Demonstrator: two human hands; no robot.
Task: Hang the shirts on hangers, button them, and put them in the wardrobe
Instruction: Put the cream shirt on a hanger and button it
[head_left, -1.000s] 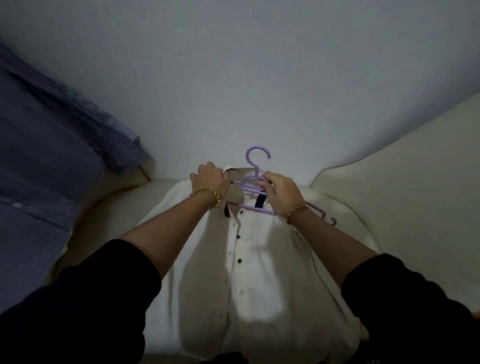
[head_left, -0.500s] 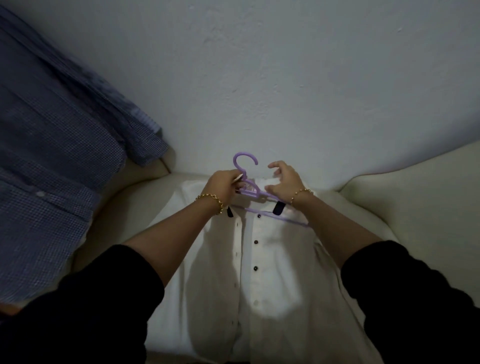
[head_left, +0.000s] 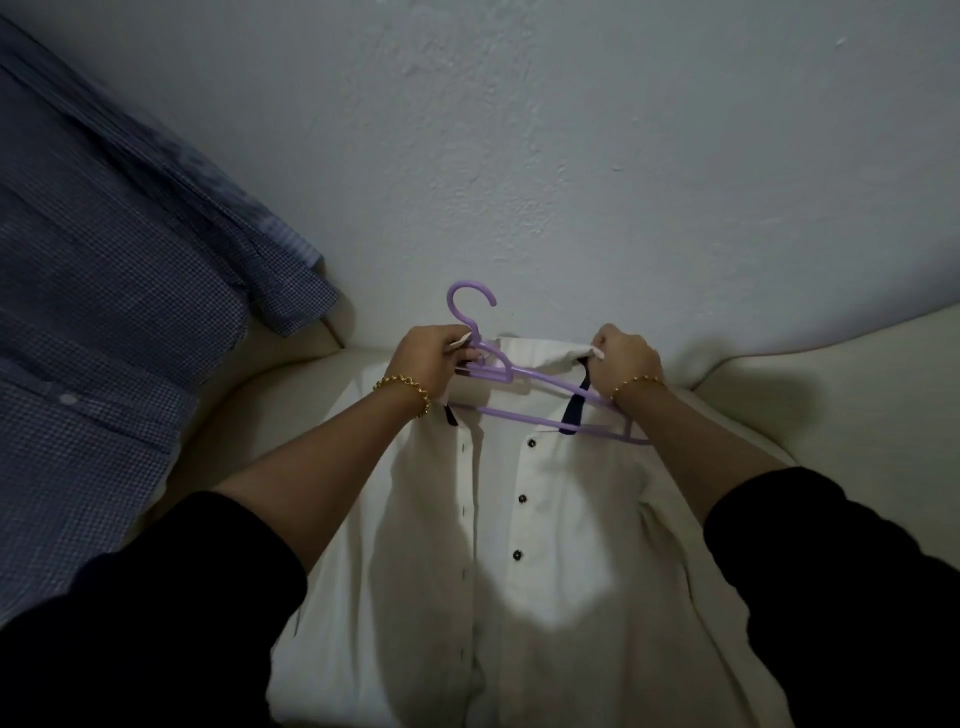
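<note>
- Purple hanger (head_left: 500, 370) is being gripped by left hand (head_left: 434, 359).
- White shirt (head_left: 571, 519) collar is being pinched by right hand (head_left: 623, 361).
- Slippage is being risked: shoulder seemingly unseated.

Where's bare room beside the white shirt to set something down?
Free: cream cushion right of the white shirt; narrow cream strip between it and the blue checked shirt. Crowded at the collar: left hand, right hand, purple hanger.

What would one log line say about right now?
step: putting shirt on hanger | left hand: grips hanger | right hand: pinches shirt collar | top buttons: undone
</note>
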